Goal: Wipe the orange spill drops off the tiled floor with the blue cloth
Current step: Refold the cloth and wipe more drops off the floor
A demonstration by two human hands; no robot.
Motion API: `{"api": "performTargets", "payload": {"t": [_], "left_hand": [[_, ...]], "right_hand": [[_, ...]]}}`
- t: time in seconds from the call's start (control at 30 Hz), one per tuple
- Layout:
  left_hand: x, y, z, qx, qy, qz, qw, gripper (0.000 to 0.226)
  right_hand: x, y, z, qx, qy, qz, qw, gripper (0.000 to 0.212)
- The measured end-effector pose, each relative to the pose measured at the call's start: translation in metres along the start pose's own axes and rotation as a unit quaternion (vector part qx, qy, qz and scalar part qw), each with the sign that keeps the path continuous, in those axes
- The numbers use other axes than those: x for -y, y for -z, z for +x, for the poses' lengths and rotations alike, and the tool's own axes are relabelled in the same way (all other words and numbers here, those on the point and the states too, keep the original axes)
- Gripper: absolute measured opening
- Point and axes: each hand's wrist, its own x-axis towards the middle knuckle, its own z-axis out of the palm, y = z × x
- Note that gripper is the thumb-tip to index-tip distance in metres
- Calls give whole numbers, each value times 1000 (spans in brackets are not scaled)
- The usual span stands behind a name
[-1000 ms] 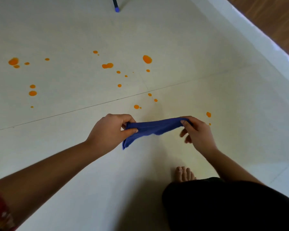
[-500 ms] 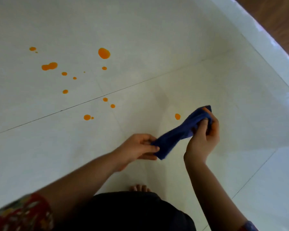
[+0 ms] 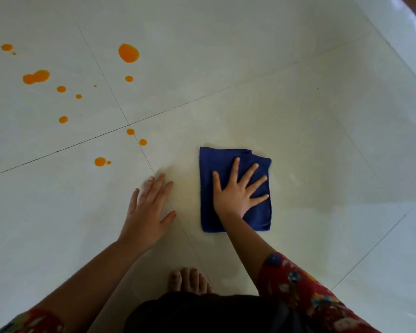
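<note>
The person wears a red top (image 3: 327, 311) with a busy flower print. The right sleeve (image 3: 286, 280) shows blue, yellow and pale pink blooms on the red; only a corner of the left sleeve (image 3: 31, 320) shows, in the same print. Both forearms (image 3: 101, 267) are uncovered down to the left hand (image 3: 147, 212) and right hand (image 3: 233, 195). A black garment (image 3: 202, 313) covers the lap, and one foot (image 3: 190, 281) is bare.
</note>
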Motion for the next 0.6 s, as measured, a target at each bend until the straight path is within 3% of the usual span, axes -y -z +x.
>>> {"api": "performTargets", "payload": {"t": [0.1, 0.17, 0.27, 0.4, 0.5, 0.6], "left_hand": [[11, -7, 5, 20, 10, 43, 999, 77], [15, -11, 7, 20, 9, 67, 997, 77], [14, -17, 6, 8, 10, 92, 996, 76], [12, -18, 5, -13, 5, 113, 994, 75], [13, -20, 5, -19, 2, 119, 993, 74], [14, -20, 6, -17, 4, 117, 993, 74]], "right_hand": [[-42, -8, -19, -29, 131, -44, 990, 65], [-85, -4, -18, -56, 163, -25, 985, 61], [-115, 13, 22, -72, 82, -8, 994, 63], [-60, 22, 86, -65, 25, 5, 998, 61], [-19, 14, 75, -60, 166, -35, 984, 61], [-45, 4, 7, -7, 330, -80, 941, 62]]}}
